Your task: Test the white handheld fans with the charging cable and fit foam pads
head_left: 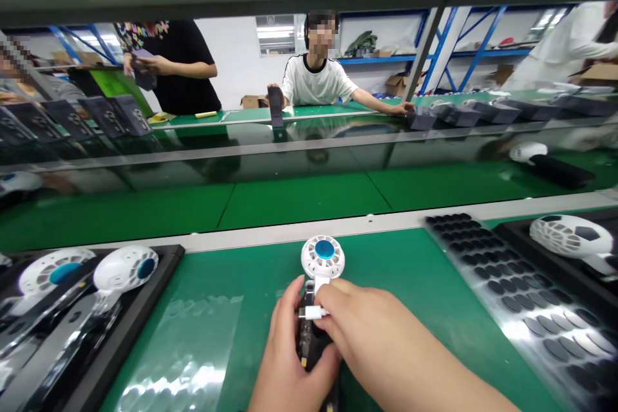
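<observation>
A small white handheld fan (322, 257) with a blue centre and a black handle lies on the green mat in front of me, head pointing away. My left hand (290, 360) wraps the black handle from the left. My right hand (371, 335) pinches a white cable plug (313, 313) against the handle's side, just below the fan head. The lower handle is hidden between my hands.
A black tray (145, 309) at left holds white fans (126, 267). At right lie a black dimpled tray (506, 283) and another white fan (570, 235). Clear plastic film (188, 354) lies on the mat. Beyond the conveyor belt (299, 196), people handle dark boxes (276, 105).
</observation>
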`<state>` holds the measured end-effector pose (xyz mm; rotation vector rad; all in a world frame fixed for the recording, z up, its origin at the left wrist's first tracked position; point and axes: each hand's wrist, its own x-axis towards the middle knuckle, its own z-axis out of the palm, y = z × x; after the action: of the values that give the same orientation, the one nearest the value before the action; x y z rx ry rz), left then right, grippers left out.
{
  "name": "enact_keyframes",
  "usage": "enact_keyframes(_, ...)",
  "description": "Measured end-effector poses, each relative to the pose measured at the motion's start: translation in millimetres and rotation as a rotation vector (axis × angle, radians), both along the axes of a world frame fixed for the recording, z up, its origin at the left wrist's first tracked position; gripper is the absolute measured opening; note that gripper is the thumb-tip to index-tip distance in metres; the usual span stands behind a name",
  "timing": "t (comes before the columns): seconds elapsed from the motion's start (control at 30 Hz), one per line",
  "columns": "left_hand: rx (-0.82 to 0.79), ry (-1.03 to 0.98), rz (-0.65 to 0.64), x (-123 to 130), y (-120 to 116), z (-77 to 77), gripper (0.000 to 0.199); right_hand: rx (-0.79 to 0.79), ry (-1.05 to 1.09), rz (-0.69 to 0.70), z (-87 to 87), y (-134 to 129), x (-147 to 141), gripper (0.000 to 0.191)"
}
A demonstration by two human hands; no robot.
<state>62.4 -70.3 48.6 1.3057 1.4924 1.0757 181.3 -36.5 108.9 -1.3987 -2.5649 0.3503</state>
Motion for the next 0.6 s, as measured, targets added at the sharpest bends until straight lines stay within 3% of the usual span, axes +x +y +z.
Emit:
enact_keyframes(0.33, 0.003, -0.004, 0.004, 0.5, 0.9, -1.6, 0.060, -0.172, 0.068, -0.110, -2.5, -2.7, -1.7, 0.008)
enact_keyframes(0.6, 0.026, 0.011, 0.022, 1.6, 0.6, 2.0, 0.057, -0.045, 0.013, -0.041, 1.2, -2.7, -4.2, 0.014)
